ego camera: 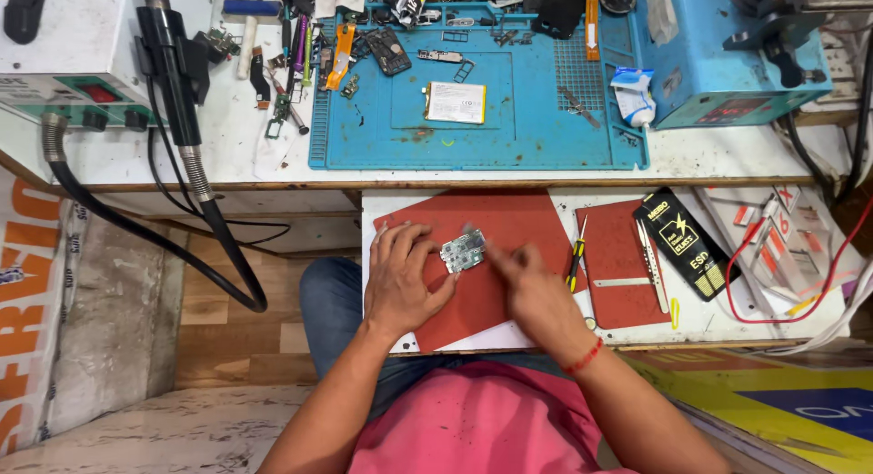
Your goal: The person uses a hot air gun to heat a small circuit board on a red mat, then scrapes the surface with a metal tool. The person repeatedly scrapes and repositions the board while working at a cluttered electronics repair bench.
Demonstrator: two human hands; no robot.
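A: On the red mat at the centre of the frame, how far is the work?

B: The circuit board lies bare. The left hand has its grip clamped on the board's edge; the right hand is blurred, its grip I cannot tell.

The person wears a pink short-sleeved shirt; both forearms are bare below it. Blue denim trousers cover the visible leg. A red beaded or corded band, its make unclear at this size, encircles the right wrist. The left hand and right hand are ungloved, without rings.
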